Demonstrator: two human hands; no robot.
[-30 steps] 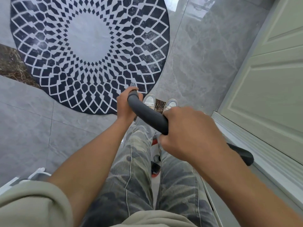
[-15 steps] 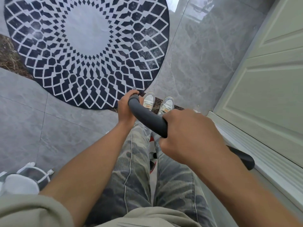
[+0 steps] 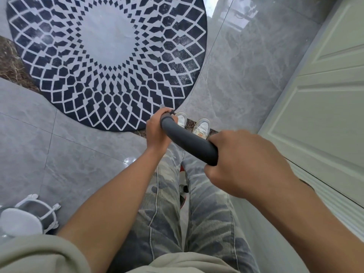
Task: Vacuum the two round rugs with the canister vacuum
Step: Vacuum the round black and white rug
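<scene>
1. Two hands hold the grey vacuum handle (image 3: 189, 140). The left hand (image 3: 157, 131) has its fingers curled round the far end. The right hand (image 3: 248, 164) has its fingers wrapped round the nearer part, so neither hand is free.
2. One round rug (image 3: 110, 56) lies on the tiled floor (image 3: 246, 75) straight ahead, its near edge just beside the shoes (image 3: 201, 126). The second rug is out of view.
3. The nozzle cannot be seen. A red and white part (image 3: 183, 186) between the legs is probably the canister, though too little shows to be sure.
4. The step in hand looks to be bringing the nozzle onto the rug's near edge and starting the strokes. The right hand should drive while the left steers, both wrists firm so the head stays flat.
5. The rug looks thin and the tile glossy, so it may ruck up or slide. Long, slow strokes from rim towards centre should help, with a shoe resting on the edge to pin it.
6. Strokes should overlap across the patterned band, where pale dust shows.
7. Swings need to stay short of the door (image 3: 325, 95) close on the right and the white object (image 3: 19, 221) at lower left. The canister sits between the feet, so it is safest to step round it.
</scene>
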